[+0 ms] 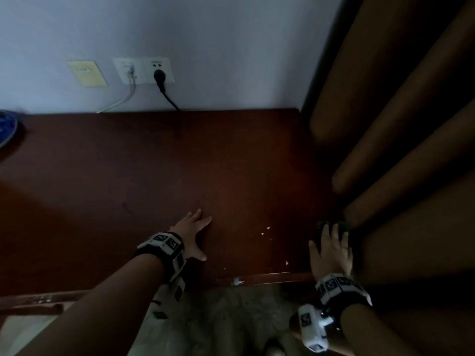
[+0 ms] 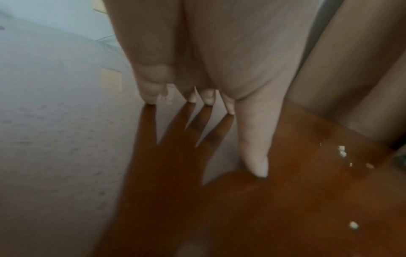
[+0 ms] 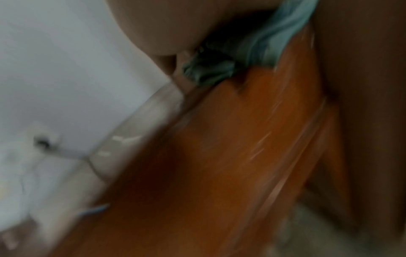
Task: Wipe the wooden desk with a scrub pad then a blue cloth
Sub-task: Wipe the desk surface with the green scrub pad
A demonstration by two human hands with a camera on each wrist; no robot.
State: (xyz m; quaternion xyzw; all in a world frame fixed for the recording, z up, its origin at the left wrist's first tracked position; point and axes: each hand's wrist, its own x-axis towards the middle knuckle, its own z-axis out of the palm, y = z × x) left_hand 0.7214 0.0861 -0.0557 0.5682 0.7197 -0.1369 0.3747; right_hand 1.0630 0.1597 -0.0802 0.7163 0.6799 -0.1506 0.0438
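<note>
At the counter's (image 1: 159, 176) near edge, I have both hands down on the dark wood. My left hand (image 1: 193, 236) lies flat, its grip fully open, fingers (image 2: 255, 139) spread straight and pressing the bare surface, holding nothing. My right hand (image 1: 330, 250) sits at the counter's right end, against the brown curtain folds (image 1: 401, 140); its grip is open too, straight fingers pressing down on the dark green scrub pad (image 1: 331, 225), whose frayed edge shows past the fingertips. The right wrist view is smeared with blur, and shows only the pad (image 3: 211, 69) under the palm, touching the wood.

Between my hands, a few pale crumbs (image 1: 265, 231) dot the counter, with one more nearer the front edge. Below that edge a small metal fitting (image 1: 237, 281) catches light.

At the counter's far left end, a blue patterned object (image 1: 6, 129) is cut off by the frame; I cannot tell what it is. Behind the counter, the pale wall carries a yellowed plate (image 1: 87, 73) and a white socket panel (image 1: 144, 71), with a black plug (image 1: 159, 76) and a pale cable (image 1: 120, 98) running down to the back edge.
</note>
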